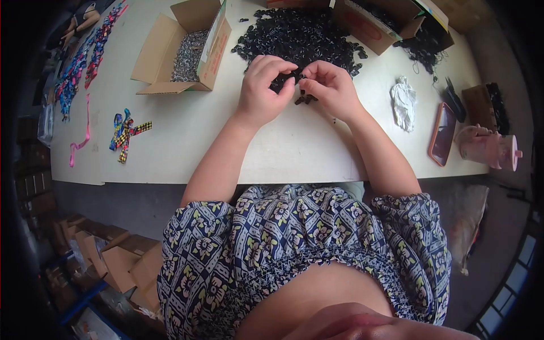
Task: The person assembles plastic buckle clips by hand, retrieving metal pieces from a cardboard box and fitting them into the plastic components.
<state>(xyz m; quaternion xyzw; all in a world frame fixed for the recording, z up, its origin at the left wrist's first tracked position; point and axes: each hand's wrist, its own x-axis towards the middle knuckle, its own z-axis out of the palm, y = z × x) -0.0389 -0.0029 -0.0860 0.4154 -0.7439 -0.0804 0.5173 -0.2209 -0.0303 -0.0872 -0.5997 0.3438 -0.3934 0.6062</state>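
My left hand is at the near edge of a large heap of small black pieces, its thumb and fingers curved toward each other around something dark that I cannot make out. Beside it, my right hand pinches a small dark piece between thumb and forefinger. The two hands are close together, fingertips facing. Just below the fingertips a few dark brown pieces lie on the white table. An open cardboard box of small metallic pieces stands left of the hands.
Patterned ribbon pieces, a pink strap and colourful straps lie left. Right are a crumpled white bag, a phone, a pink cup and a small box. More boxes stand behind. A person's arm shows far left.
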